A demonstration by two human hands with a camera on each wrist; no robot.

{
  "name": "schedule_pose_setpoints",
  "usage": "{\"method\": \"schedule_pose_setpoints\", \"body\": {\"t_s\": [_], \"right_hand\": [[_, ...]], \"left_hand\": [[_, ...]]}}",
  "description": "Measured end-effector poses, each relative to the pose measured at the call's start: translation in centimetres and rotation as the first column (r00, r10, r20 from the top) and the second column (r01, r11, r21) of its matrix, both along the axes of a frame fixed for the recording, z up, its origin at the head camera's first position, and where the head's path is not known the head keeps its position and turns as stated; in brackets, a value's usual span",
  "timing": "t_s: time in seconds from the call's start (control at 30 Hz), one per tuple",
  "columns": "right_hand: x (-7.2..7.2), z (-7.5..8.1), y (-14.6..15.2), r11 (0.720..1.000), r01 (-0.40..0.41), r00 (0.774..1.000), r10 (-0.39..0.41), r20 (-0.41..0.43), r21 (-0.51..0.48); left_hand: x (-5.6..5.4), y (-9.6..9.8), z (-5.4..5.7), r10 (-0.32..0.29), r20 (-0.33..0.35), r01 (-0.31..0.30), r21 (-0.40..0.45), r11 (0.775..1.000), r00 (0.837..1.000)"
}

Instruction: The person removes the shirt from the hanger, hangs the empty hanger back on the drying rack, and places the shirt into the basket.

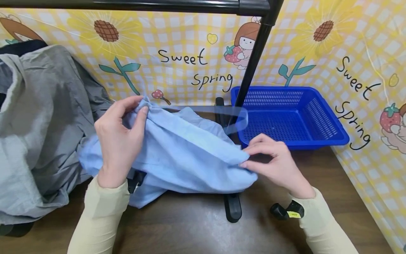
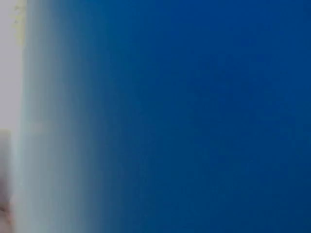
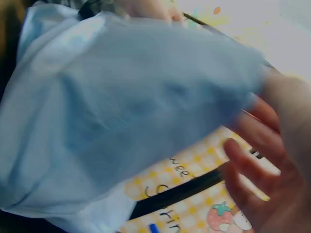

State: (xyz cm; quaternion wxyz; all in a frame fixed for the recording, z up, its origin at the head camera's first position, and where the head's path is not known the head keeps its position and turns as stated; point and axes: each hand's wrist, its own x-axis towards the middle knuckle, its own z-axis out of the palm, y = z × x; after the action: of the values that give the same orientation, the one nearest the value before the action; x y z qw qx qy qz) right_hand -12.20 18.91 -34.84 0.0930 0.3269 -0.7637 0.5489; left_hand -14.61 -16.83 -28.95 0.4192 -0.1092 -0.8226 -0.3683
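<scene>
A light blue cloth garment is stretched between my two hands above the dark table; its exact kind does not show. My left hand pinches a gathered bit of its upper edge between thumb and fingers. At the other end of that edge, thumb and fingertips of my right hand pinch the corner. In the right wrist view the garment hangs in blurred folds beside my right hand, whose other fingers are loosely bent. Blurred blue fills most of the left wrist view and hides the left hand's work there.
Grey garments hang at the left. A black rack post rises behind the blue garment, with a rail across the top and a foot on the brown table. A blue plastic basket stands at the right.
</scene>
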Motion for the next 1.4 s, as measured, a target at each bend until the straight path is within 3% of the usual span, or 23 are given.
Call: {"method": "schedule_pose_setpoints", "body": {"t_s": [0.1, 0.2, 0.43, 0.53, 0.7, 0.8, 0.97, 1.17, 1.4], "right_hand": [[-0.1, -0.6, -0.3, 0.991, -0.109, 0.994, 0.107, 0.029, 0.084], [-0.1, -0.8, -0.5, 0.982, -0.154, 0.987, 0.149, 0.055, 0.109], [-0.3, -0.6, -0.4, 0.992, -0.012, 0.997, 0.003, 0.076, 0.122], [-0.6, -1.1, -0.7, 0.99, -0.04, 0.997, 0.029, 0.074, 0.139], [-0.9, -2.0, -1.2, 0.951, -0.097, 0.995, 0.095, 0.02, 0.295], [-0.6, -1.7, -1.1, 0.954, -0.035, 0.998, 0.046, -0.031, 0.297], [0.3, 0.5, -0.8, 0.989, 0.105, 0.979, -0.085, -0.186, 0.104], [0.5, 1.4, -0.3, 0.959, 0.28, 0.929, -0.28, -0.242, -0.037], [0.5, 1.9, -0.9, 0.943, 0.333, 0.909, -0.324, -0.261, -0.01]], "left_hand": [[-0.1, 0.0, 0.1, -0.01, 0.0, 0.01, 0.028, 1.0, 1.0], [0.0, 0.0, 0.2, -0.034, 0.018, 0.034, 0.012, 0.999, 0.999], [0.4, 0.2, 0.1, -0.133, 0.065, 0.134, -0.009, 0.991, 0.989], [0.7, 0.6, 0.3, -0.19, 0.072, 0.189, 0.016, 0.982, 0.979], [1.1, 1.0, 0.4, -0.23, 0.083, 0.229, 0.019, 0.973, 0.97], [1.2, 1.1, 0.3, -0.247, 0.084, 0.247, 0.008, 0.969, 0.965], [1.2, 1.2, -0.2, -0.285, 0.087, 0.287, -0.004, 0.958, 0.954], [1.6, 1.7, -0.5, -0.331, 0.118, 0.336, -0.018, 0.942, 0.936], [1.9, 2.9, -1.4, -0.416, 0.118, 0.421, -0.016, 0.907, 0.902]]}}
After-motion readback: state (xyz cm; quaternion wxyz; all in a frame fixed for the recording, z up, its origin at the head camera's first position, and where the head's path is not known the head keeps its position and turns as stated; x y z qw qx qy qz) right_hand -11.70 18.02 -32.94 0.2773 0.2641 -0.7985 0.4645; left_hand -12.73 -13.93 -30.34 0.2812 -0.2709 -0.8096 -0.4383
